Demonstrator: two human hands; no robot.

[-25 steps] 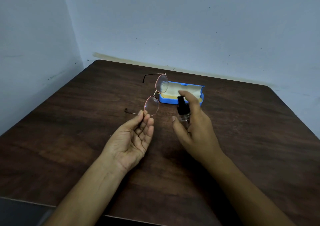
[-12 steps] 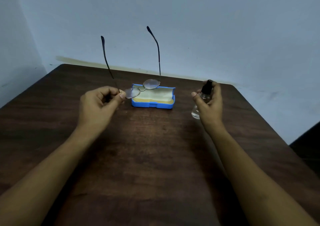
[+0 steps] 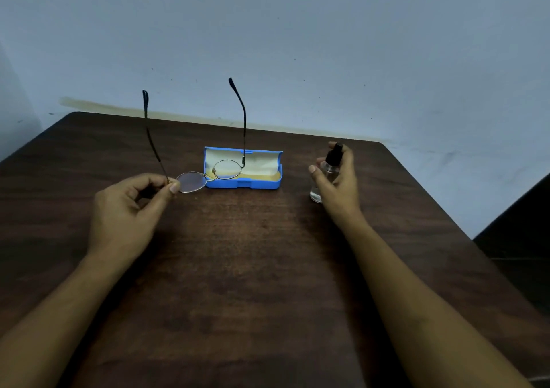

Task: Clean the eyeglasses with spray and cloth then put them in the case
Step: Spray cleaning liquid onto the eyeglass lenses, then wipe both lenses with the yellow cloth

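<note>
The left hand [image 3: 125,209] had a narrow pinch grip, thumb and forefinger closed on the eyeglasses [image 3: 208,176] at the hinge corner beside the near lens, temples pointing up toward twelve o'clock. The lenses hung low over the worktop [image 3: 253,268], the far one in line with the open blue case [image 3: 242,168] at twelve o'clock. Over at two o'clock, the right hand [image 3: 336,179] was wrapped around the spray bottle [image 3: 326,173], a finger up by the black cap. No cloth could be made out for certain; a pale lining showed in the case. Judging by the thin wire frame, those glasses would be light, springy and easy to bend, the lenses quick to smudge, so the hinge or bridge looked the safe place to hold.
</note>
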